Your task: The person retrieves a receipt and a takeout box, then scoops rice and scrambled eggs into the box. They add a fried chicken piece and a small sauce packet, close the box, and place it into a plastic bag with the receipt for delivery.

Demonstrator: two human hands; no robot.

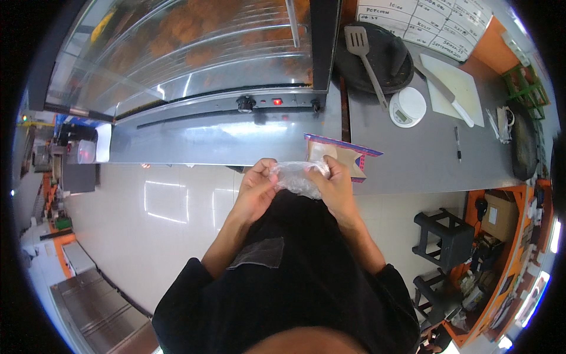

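Observation:
Between my two hands a clear plastic bag (pixel 296 179) is stretched out in front of my black shirt. My left hand (pixel 257 192) pinches its left side, thumb against fingers. On the other side my right hand (pixel 337 186) grips the bag the same way, thumb on top. Just beyond the right hand lies a paper food box (pixel 336 150), brown inside with a purple and red border, at the counter's near edge. The right hand partly covers this box, and I cannot tell whether they touch.
A glass warmer cabinet (pixel 200 97) with fried food stands ahead. On the grey counter (pixel 413 156) to the right are a black pan (pixel 383 71), spatula (pixel 365 56), white scale (pixel 408 107), knife (pixel 442 89) on a white cutting board (pixel 466 88), and pen (pixel 458 143). Black stools (pixel 442 236) stand below.

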